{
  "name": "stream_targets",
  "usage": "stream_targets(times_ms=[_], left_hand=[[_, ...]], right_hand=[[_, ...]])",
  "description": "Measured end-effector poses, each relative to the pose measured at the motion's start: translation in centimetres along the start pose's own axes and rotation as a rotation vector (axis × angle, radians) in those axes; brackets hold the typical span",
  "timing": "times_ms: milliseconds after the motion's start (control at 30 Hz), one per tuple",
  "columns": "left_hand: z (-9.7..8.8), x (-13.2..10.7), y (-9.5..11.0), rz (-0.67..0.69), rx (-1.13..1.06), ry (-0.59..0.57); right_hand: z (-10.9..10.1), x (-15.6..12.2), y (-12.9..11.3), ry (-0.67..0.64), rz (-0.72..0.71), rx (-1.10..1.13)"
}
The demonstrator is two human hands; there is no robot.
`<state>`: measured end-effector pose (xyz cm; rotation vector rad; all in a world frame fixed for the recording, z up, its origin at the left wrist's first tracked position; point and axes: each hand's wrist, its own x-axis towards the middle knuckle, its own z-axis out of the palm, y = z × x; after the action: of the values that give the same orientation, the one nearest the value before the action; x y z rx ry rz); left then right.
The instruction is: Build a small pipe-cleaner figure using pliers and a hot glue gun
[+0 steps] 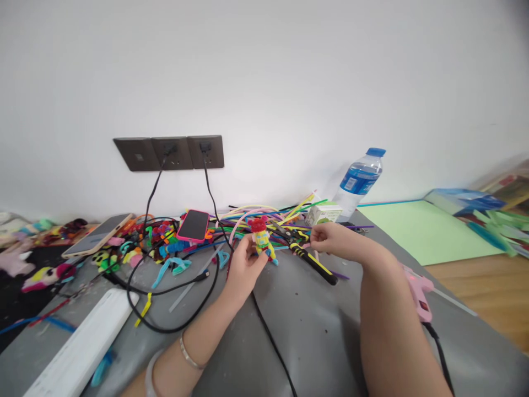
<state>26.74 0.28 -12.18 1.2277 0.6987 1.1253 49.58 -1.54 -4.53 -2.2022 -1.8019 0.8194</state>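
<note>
My left hand [243, 271] grips a small pipe-cleaner figure [261, 237] with a red top, a yellow body and blue and red lower parts. The figure is upright at the middle of the grey table [285, 336]. To its right, my right hand [330, 241] is closed, fingertips pinched together; what sits between them, if anything, is too small to make out. Just beside that hand lie yellow-and-black pliers [316, 266], jaws pointing toward the back left. Loose coloured pipe cleaners [243, 210] spread behind the figure.
A water bottle [359, 182] leans near the wall behind a small box [323, 213]. Two phones [193, 225] lie left among fuzzy pieces. Black cables [212, 187] run from wall sockets [171, 153] across the table. A white power strip [88, 344] and pink glue gun [420, 295] flank my arms.
</note>
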Motion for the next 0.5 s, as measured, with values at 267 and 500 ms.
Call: stream_targets(times_ms=[267,500], left_hand=[[0.3,-0.4,0.5,-0.068,0.029,-0.085],[0.1,-0.5,0.3,-0.068,0.044,-0.088]], right_hand=[[0.9,0.8,-0.6,0.018,-0.024,0.289],[1.2,1.6,-0.7,0.320,-0.177,0.478]])
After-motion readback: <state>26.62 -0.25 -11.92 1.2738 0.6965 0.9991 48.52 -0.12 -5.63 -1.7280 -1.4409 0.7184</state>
